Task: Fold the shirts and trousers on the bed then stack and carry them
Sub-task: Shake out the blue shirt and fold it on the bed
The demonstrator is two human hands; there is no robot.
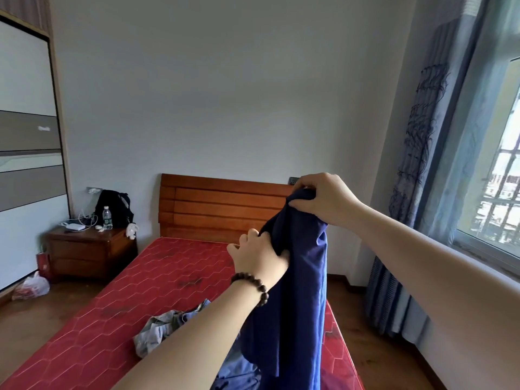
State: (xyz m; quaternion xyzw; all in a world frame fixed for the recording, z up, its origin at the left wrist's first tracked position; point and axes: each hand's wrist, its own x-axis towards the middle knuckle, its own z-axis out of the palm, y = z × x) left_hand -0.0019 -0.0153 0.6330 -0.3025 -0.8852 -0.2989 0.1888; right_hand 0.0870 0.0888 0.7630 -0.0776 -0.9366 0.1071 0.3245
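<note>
Bed (pixel 146 280), red mattress, bare. Navy garment (pixel 292 291) held up over its near right part, hanging full length. Grey-blue clothes (pixel 160 329) crumpled on mattress, near centre. Right hand (pixel 323 198) fingers curled, gripping garment's top; left hand (pixel 259 253) pinching cloth just below.

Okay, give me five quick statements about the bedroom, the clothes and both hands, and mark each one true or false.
1. Both hands grip the dark navy cloth garment, lifted above the bed. True.
2. The left hand holds higher than the right hand. False: the right hand holds the top, the left lower.
3. The beaded wooden bracelet is on the right wrist. False: on the left wrist.
4. A crumpled grey garment lies on the red patterned mattress. True.
5. The clear plastic water bottle stands on the floor. False: on the wooden bedside cabinet.
</note>
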